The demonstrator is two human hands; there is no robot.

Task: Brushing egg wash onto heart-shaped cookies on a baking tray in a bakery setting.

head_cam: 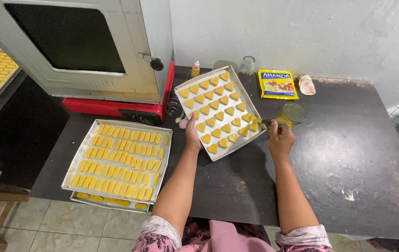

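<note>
Now, right hand (281, 139) brushing hearts (219, 115), tray (184, 88)

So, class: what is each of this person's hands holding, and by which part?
The right hand holds a small brush by its handle end. The left hand steadies the tray of heart-shaped cookies at its near edge.

Lower tray (115, 203) mostly hidden

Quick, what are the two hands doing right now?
Left hand: resting on the edge of the tray of heart-shaped cookies, steadying it.
Right hand: closed around a small brush.
</note>
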